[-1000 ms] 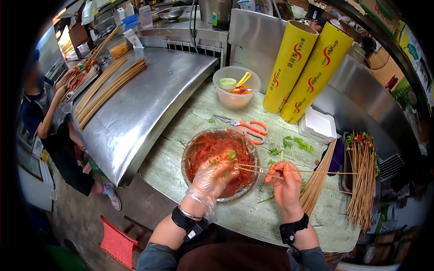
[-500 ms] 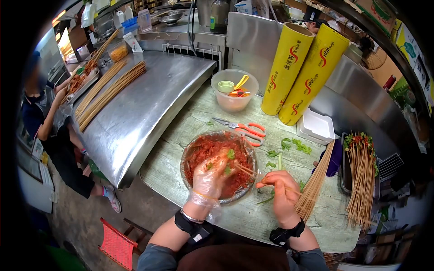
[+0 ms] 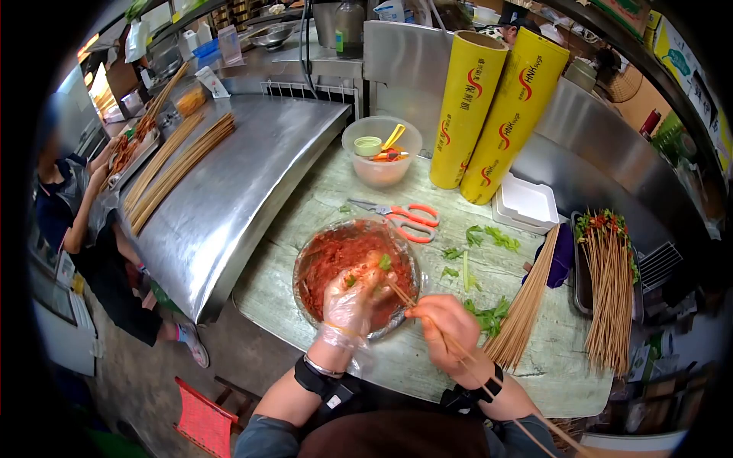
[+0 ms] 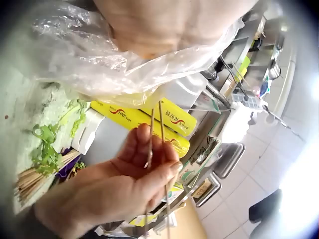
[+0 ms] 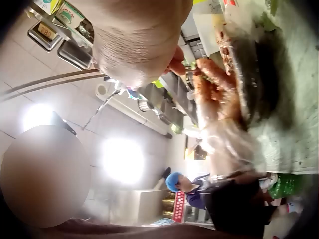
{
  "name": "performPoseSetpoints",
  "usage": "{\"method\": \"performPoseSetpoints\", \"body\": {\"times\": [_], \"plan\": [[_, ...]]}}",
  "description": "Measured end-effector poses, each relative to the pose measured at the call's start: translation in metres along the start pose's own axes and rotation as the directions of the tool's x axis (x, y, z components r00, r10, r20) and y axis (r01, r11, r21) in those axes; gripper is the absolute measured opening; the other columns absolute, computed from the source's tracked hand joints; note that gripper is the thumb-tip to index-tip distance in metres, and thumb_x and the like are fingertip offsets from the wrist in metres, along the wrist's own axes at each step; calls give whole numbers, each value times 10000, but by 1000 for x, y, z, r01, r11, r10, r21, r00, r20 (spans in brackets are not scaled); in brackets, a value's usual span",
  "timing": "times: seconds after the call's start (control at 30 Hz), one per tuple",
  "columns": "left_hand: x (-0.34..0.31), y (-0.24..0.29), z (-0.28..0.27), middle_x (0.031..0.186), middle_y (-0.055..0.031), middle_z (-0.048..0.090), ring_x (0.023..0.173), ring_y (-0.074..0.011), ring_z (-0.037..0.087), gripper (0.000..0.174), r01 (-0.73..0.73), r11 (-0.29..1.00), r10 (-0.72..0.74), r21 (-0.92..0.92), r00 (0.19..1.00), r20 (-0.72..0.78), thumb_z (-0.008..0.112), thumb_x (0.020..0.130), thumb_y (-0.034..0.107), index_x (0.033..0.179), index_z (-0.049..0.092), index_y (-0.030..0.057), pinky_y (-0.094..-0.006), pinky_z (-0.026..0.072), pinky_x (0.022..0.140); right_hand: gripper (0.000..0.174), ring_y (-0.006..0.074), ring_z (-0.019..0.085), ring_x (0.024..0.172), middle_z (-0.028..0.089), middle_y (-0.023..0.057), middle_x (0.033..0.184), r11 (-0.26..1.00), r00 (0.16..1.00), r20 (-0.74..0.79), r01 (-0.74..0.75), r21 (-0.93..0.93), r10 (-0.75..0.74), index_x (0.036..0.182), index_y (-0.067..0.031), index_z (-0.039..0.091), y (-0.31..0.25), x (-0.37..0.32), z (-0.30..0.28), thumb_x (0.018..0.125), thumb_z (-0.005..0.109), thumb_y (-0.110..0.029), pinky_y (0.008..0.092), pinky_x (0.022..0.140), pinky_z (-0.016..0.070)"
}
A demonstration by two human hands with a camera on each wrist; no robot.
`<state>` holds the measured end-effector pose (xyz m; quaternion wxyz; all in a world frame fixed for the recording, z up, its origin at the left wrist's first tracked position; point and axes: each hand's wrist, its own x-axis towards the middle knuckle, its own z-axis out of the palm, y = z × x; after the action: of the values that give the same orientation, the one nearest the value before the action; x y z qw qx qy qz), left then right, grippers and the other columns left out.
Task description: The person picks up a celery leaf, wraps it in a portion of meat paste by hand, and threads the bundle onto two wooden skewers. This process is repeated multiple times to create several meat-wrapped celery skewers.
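In the head view the left hand (image 3: 353, 298), in a clear plastic glove, is over a metal bowl (image 3: 305, 299) of red seasoned food. Its fingers are curled round some of that food with green leaf bits, at the tips of two thin wooden skewers (image 3: 401, 294). The bare right hand (image 3: 450, 333) pinches these skewers just right of the bowl; their long ends run down past the right wrist. In the right wrist view the gloved fingers (image 5: 214, 89) are smeared red and close to the right fingertips. What lies inside the gloved palm is hidden.
Orange-handled scissors (image 3: 412, 221), green leaves (image 3: 489, 317) and loose skewers (image 3: 531, 305) lie on the table. Behind stand a plastic tub (image 3: 382, 172) and two yellow rolls (image 3: 467, 111). At right, a tray holds filled skewers (image 3: 608, 290). Another person (image 3: 72, 198) works at the steel table.
My right hand has moved left and down toward the bowl, and the skewers have swung from pointing rightward to slanting down past the right wrist. My left hand stays over the bowl.
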<state>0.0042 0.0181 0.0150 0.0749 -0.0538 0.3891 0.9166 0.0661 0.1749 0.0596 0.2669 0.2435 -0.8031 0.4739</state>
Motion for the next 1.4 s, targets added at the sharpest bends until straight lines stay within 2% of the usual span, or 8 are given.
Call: {"method": "performPoseSetpoints", "body": {"times": [0.33, 0.5, 0.7, 0.87, 0.97, 1.17, 1.3, 1.4], "plan": [[-1, -5, -5, 931, -116, 645, 779, -179, 637, 168, -129, 913, 96, 387, 990, 102, 605, 857, 6, 1013, 599, -55, -281, 554, 693, 138, 262, 595, 801, 582, 125, 908, 999, 995, -92, -34, 22, 36, 967, 0, 615, 26, -2, 23, 850, 555, -39, 335, 680, 500], [-3, -4, 4, 991, -128, 626, 826, -216, 631, 233, -135, 980, 127, 149, 990, 66, 622, 849, 9, 1072, 573, -39, -323, 561, 707, 137, 119, 566, 724, 532, 39, 826, 904, 936, -61, -315, 289, 346, 957, -2, 621, -1, -11, -3, 916, 533, -99, 267, 638, 474], [-3, 12, -3, 1043, -135, 617, 855, -223, 624, 351, -46, 972, 15, 231, 991, 137, 581, 874, 55, 1211, 501, 0, -299, 540, 705, 221, 153, 625, 746, 644, 129, 946, 470, 674, -59, -446, 762, 736, 1058, 30, 591, -4, -68, -73, 954, 477, -128, 272, 694, 527], [-4, 13, -5, 1030, -175, 607, 799, -248, 628, 399, -20, 974, -32, 227, 974, 224, 549, 895, 82, 1270, 440, 3, -327, 534, 667, 306, 182, 594, 951, 617, 98, 1049, 811, 482, -726, 53, 582, 490, 1193, -11, 515, 28, -73, -193, 965, 433, -197, 298, 804, 495], [-3, 12, -10, 998, -194, 611, 761, -256, 630, 393, -14, 974, -45, 227, 966, 254, 546, 897, 87, 1263, 438, -8, -331, 534, 646, 373, 219, 556, 1086, 531, 125, 1235, 841, 256, -841, 146, 521, 476, 1294, -51, 430, 83, -60, -269, 986, 386, -256, 320, 894, 475], [-4, 11, -13, 972, -184, 619, 749, -242, 625, 404, -43, 974, -10, 223, 973, 232, 570, 896, 117, 1257, 440, -9, -314, 537, 638, 473, 242, 513, 1151, 471, 137, 1318, 762, 30, -771, 139, 633, 636, 1353, -63, 346, 164, -61, -324, 972, 418, -335, 347, 944, 435], [2, 13, -15, 991, -169, 601, 768, -244, 623, 409, -35, 986, -25, 164, 937, 348, 567, 910, 143, 1265, 429, -5, -330, 545, 655, 391, 164, 579, 782, 597, 132, 1076, 595, 178, -615, 154, 789, 769, 1217, -40, 480, 150, -68, -302, 957, 480, -333, 281, 700, 502], [-6, 14, -10, 998, -179, 599, 793, -252, 624, 360, -53, 975, 1, 217, 972, 236, 553, 919, 128, 1232, 442, -11, -348, 548, 694, 183, 78, 557, 627, 637, 43, 824, 597, 447, -466, -214, 773, 763, 1032, -45, 594, 93, -56, -249, 932, 536, -187, 216, 571, 467]]}}
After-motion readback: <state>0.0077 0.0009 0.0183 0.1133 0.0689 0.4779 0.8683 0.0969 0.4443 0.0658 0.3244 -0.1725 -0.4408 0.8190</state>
